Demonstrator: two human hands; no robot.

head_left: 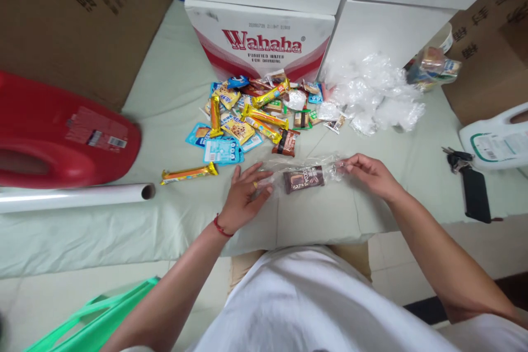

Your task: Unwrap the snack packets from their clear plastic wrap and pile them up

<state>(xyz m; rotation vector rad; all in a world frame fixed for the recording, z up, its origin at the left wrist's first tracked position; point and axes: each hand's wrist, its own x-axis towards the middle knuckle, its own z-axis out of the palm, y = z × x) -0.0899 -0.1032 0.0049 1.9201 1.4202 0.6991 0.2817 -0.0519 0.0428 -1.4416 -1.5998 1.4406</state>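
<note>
A dark brown snack packet marked "COCOA" [304, 179] lies in or on a clear plastic bag [333, 168] near the front of the table; which of the two I cannot make out. At the bag's right end, the fingers of my right hand [369, 175] pinch the plastic. My left hand [246, 198], fingers spread, rests against the bag's left end. Just beyond the hands is a pile of wrapped snacks with yellow bars [266, 116], a blue packet [223, 149] and a brown packet [286, 143]. One yellow bar [188, 173] lies apart, left of my left hand.
A heap of crumpled clear bags [375, 93] sits behind my right hand. The Wahaha carton [264, 38] stands at the back. Leftward are a red jug [61, 132] and a white roll [78, 198]; rightward, a white jug [501, 140], keys [456, 159] and a black phone-like object [476, 192].
</note>
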